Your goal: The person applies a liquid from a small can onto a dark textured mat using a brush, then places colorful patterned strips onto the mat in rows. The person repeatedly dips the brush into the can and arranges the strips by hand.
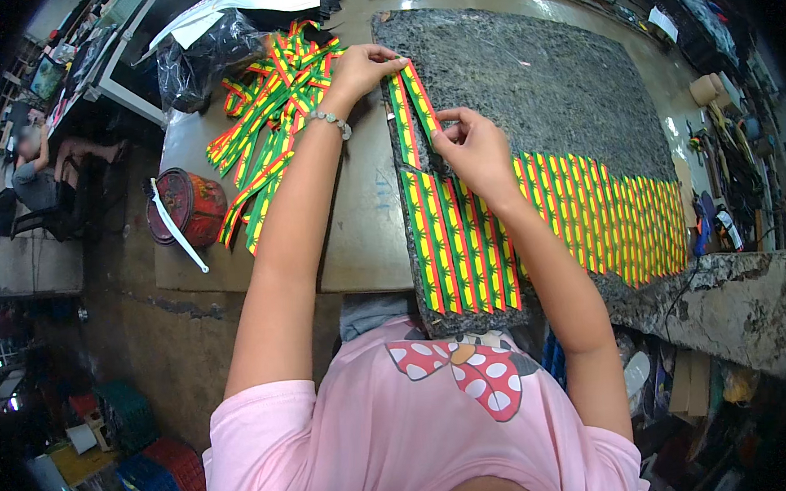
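Observation:
My left hand (366, 67) pinches the far end of a red, yellow and green striped strip (418, 97) on a speckled grey stone slab (545, 83). My right hand (474, 148) presses the same strip's near end down beside another strip (404, 123) lying at the slab's left edge. Several more striped strips (589, 215) lie side by side in a row across the slab's near part. A loose pile of the same strips (268, 118) sits on the brown table (360, 229), left of my left wrist.
A red tin can (188, 204) with a white stick stands at the table's left edge. A black plastic bag (206, 59) lies beyond the pile. Tools and clutter line the right side (721, 162). Another person (42, 172) sits far left. Crates (154, 458) stand on the floor.

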`<control>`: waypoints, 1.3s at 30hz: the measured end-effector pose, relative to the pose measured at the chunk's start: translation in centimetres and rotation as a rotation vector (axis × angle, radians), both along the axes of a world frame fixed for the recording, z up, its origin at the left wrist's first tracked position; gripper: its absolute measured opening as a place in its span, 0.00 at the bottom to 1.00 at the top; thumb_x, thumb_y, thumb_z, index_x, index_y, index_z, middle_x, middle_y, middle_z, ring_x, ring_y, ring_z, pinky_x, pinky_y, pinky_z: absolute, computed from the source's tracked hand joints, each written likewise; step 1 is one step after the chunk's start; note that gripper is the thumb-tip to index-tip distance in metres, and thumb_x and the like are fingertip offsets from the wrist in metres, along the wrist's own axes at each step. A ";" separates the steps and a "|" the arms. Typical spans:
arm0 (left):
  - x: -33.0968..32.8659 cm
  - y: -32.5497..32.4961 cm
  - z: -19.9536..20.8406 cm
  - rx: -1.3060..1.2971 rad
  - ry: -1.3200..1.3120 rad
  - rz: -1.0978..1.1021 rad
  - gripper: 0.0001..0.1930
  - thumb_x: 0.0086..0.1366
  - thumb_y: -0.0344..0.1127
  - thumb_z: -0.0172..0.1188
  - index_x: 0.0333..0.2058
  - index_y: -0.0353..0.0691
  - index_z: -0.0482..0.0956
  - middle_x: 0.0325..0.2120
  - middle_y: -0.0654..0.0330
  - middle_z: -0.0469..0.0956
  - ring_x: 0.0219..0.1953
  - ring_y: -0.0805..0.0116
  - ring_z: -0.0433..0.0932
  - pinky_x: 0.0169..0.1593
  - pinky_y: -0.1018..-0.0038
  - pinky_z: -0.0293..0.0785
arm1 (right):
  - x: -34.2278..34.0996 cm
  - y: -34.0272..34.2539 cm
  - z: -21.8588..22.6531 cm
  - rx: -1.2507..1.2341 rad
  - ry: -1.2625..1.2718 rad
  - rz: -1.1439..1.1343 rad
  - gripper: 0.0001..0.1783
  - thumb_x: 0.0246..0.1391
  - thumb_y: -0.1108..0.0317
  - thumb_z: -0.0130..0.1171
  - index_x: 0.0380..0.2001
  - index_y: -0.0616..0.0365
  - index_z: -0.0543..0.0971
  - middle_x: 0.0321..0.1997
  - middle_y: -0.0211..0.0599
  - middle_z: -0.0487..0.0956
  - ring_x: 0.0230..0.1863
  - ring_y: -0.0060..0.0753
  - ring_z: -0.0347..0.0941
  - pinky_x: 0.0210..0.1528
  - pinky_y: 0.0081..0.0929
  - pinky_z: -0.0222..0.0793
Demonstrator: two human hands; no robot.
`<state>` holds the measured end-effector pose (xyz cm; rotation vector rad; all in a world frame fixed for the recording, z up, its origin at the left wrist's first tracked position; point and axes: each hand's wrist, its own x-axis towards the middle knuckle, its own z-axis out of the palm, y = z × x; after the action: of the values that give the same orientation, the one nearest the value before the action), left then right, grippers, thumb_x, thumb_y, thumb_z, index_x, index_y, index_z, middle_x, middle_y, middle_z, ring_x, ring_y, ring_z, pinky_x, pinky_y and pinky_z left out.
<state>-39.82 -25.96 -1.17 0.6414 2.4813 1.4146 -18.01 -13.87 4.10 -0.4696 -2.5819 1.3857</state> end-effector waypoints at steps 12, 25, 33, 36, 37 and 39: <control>1.2 0.1 1.1 -0.085 0.170 -0.054 0.19 0.50 0.48 0.72 0.35 0.42 0.86 0.30 0.60 0.82 0.32 0.73 0.78 0.37 0.75 0.72 | 0.2 -1.3 -0.1 0.093 -0.038 0.047 0.17 0.48 0.65 0.63 0.41 0.62 0.79 0.23 0.41 0.79 0.28 0.42 0.77 0.34 0.38 0.71; 1.0 0.2 0.1 -0.069 0.273 0.025 0.27 0.45 0.52 0.74 0.42 0.44 0.83 0.36 0.54 0.80 0.39 0.64 0.79 0.43 0.70 0.73 | -0.1 -1.3 -0.5 0.149 -0.079 0.072 0.09 0.47 0.64 0.63 0.28 0.59 0.82 0.24 0.46 0.80 0.27 0.47 0.77 0.34 0.42 0.72; 11.9 -5.9 8.2 0.286 0.509 0.136 0.16 0.58 0.41 0.65 0.44 0.43 0.80 0.42 0.53 0.75 0.44 0.63 0.74 0.47 0.68 0.72 | -0.8 -0.2 0.7 0.431 0.002 0.229 0.15 0.51 0.57 0.62 0.30 0.59 0.83 0.34 0.51 0.76 0.42 0.52 0.73 0.47 0.42 0.68; 17.7 -16.2 11.4 0.419 0.642 0.473 0.10 0.63 0.33 0.59 0.43 0.38 0.79 0.41 0.56 0.78 0.43 0.69 0.76 0.43 0.74 0.74 | -2.4 -1.5 2.9 0.350 0.120 0.232 0.18 0.56 0.56 0.58 0.31 0.63 0.82 0.31 0.48 0.76 0.38 0.44 0.73 0.39 0.39 0.67; 18.8 -19.8 11.6 0.482 0.704 0.644 0.09 0.66 0.31 0.55 0.42 0.35 0.79 0.41 0.58 0.79 0.42 0.71 0.77 0.41 0.76 0.74 | -3.1 -3.0 3.3 0.144 0.197 0.312 0.19 0.57 0.55 0.57 0.31 0.64 0.81 0.29 0.47 0.77 0.34 0.41 0.74 0.36 0.38 0.68; 18.0 -26.4 11.4 0.612 0.681 0.915 0.12 0.70 0.33 0.47 0.45 0.34 0.76 0.41 0.56 0.79 0.41 0.72 0.77 0.42 0.78 0.72 | -4.4 -7.7 3.6 -0.145 0.110 0.461 0.23 0.59 0.53 0.55 0.29 0.66 0.79 0.24 0.45 0.78 0.25 0.34 0.73 0.31 0.36 0.68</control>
<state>-21.84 -52.41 10.19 -0.0127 3.0174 2.7352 -22.36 -21.60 7.68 0.1998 -2.6102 1.6866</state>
